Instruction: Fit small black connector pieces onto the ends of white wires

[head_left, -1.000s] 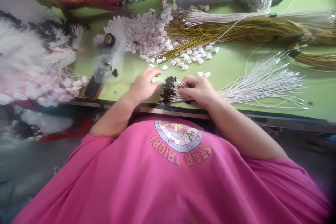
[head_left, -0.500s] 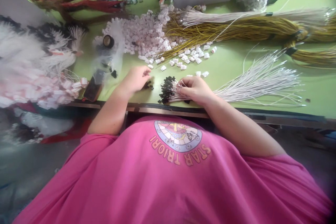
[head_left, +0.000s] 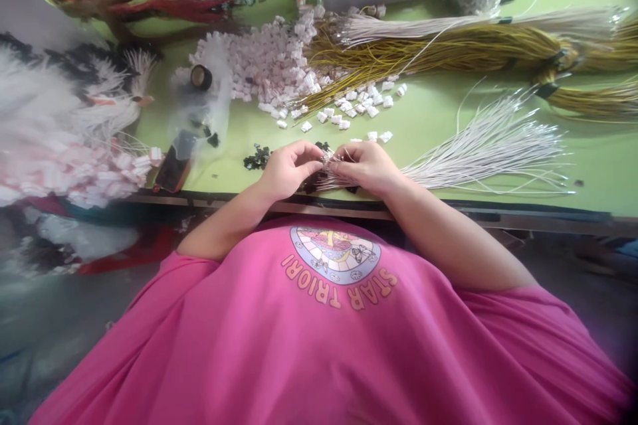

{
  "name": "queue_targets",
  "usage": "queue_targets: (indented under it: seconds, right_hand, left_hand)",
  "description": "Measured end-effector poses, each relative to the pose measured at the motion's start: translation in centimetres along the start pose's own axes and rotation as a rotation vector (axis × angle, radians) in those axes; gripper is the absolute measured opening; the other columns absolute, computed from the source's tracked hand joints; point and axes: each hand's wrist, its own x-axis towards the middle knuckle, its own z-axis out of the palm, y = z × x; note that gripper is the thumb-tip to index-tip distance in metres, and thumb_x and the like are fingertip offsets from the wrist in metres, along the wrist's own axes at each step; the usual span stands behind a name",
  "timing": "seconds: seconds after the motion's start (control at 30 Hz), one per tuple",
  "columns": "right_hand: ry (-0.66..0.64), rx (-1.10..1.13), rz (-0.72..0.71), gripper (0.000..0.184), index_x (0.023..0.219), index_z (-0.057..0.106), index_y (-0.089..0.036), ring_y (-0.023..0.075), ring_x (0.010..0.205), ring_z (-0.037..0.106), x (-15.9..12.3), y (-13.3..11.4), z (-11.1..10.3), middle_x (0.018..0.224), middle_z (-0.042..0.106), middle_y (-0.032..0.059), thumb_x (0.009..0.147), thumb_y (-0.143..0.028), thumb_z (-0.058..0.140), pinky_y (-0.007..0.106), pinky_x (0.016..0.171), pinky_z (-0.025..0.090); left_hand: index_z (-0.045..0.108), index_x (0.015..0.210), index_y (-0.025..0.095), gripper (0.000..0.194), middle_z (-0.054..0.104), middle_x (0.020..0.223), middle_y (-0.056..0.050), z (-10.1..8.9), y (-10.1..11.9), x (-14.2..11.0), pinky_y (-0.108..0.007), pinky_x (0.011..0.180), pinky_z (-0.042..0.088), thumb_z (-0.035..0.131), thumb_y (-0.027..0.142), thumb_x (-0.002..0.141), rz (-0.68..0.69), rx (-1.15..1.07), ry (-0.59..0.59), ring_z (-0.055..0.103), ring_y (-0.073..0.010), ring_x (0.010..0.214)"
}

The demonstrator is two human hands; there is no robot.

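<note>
I sit at a wide lime-green worktable (head_left: 438, 119), my pink printed T-shirt (head_left: 329, 339) filling the lower half of the view. Across the far side lies a long bundle of mustard-yellow wires (head_left: 448, 53), with a heap of small white plastic connector housings (head_left: 269, 63) to its left and a few loose ones (head_left: 366, 101) scattered nearer to me. At the left edge is a blurred mass of finished white and pink harnesses (head_left: 60, 139). To my right, a fanned sheaf of thin white wires (head_left: 498, 149) runs along the table and narrows into my right hand (head_left: 366, 166), which is closed around the gathered ends, some tipped with small black caps (head_left: 315, 180) that peek out below my fingers. My left hand (head_left: 286, 169) has just come back in from the left, where half a second ago it was reaching into a small cluster of loose black pieces (head_left: 256, 158); now its thumb and forefinger are pinched together against the wire tips, touching my right hand. I cannot tell whether a black piece sits in that pinch, as it is too small to see. I judge that the fetch is over and the fitting onto a wire end is beginning, close to the table's near edge.
</note>
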Motion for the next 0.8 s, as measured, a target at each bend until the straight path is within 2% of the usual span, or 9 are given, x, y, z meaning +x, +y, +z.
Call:
queue_targets:
  seconds: [0.1, 0.23, 0.37, 0.53, 0.63, 0.8]
  right_hand:
    - [0.058, 0.012, -0.026, 0.013, 0.06, 0.055, -0.016, 0.0077, 0.05, 0.044, -0.01, 0.06, 0.17, 0.052, 0.051, -0.0027, 0.065, -0.026, 0.062, 0.023, 0.05, 0.035]
    - [0.063, -0.034, -0.04, 0.011, 0.059, 0.054, -0.015, 0.0073, 0.046, 0.043, 0.06, 0.22, 0.38, 0.048, 0.05, -0.0034, 0.064, -0.024, 0.06, 0.022, 0.047, 0.032]
    - [0.085, -0.082, -0.059, 0.01, 0.058, 0.055, -0.015, 0.007, 0.046, 0.043, 0.09, 0.12, 0.47, 0.048, 0.05, -0.0032, 0.063, -0.023, 0.059, 0.022, 0.046, 0.032]
    - [0.077, -0.095, -0.059, 0.012, 0.056, 0.053, -0.015, 0.0069, 0.046, 0.042, 0.11, 0.18, 0.45, 0.047, 0.048, -0.0036, 0.063, -0.023, 0.059, 0.021, 0.046, 0.032]
    - [0.064, -0.055, -0.06, 0.012, 0.059, 0.056, -0.014, 0.0075, 0.046, 0.044, 0.05, 0.25, 0.4, 0.048, 0.05, -0.0029, 0.064, -0.024, 0.06, 0.022, 0.045, 0.032]
    - [0.039, 0.031, -0.052, 0.014, 0.064, 0.059, -0.014, 0.0077, 0.045, 0.044, -0.1, 0.27, 0.36, 0.05, 0.053, -0.0023, 0.066, -0.027, 0.062, 0.022, 0.044, 0.032]
  left_hand:
    - [0.068, 0.09, 0.018, 0.02, 0.072, 0.088, -0.003, 0.5, -0.71, 0.14, -0.03, 0.08, 0.054, 0.07, 0.029, 0.073, -0.021, -0.04, 0.045, 0.066, -0.0152, 0.079]
    - [0.071, 0.087, 0.02, 0.017, 0.073, 0.087, -0.002, 0.87, -1.0, 0.0, -0.03, 0.081, 0.054, 0.07, 0.032, 0.074, 0.013, 0.0, 0.112, 0.067, -0.0161, 0.08]
    - [0.072, 0.088, 0.021, 0.018, 0.073, 0.087, -0.003, 1.09, -0.86, -0.14, -0.03, 0.08, 0.054, 0.07, 0.034, 0.075, 0.046, 0.019, 0.118, 0.067, -0.0159, 0.081]
    - [0.072, 0.084, 0.021, 0.011, 0.072, 0.088, -0.003, 1.18, -0.5, -0.15, -0.03, 0.082, 0.053, 0.069, 0.027, 0.076, 0.138, 0.073, 0.11, 0.066, -0.0156, 0.083]
    - [0.072, 0.084, 0.02, 0.013, 0.072, 0.087, -0.003, 1.07, -0.43, -0.09, -0.031, 0.082, 0.053, 0.07, 0.028, 0.074, 0.089, 0.074, 0.088, 0.067, -0.0164, 0.081]
    - [0.072, 0.086, 0.018, 0.022, 0.073, 0.083, -0.004, 1.03, -0.69, 0.04, -0.031, 0.076, 0.055, 0.073, 0.035, 0.071, -0.039, -0.055, 0.057, 0.067, -0.0168, 0.076]
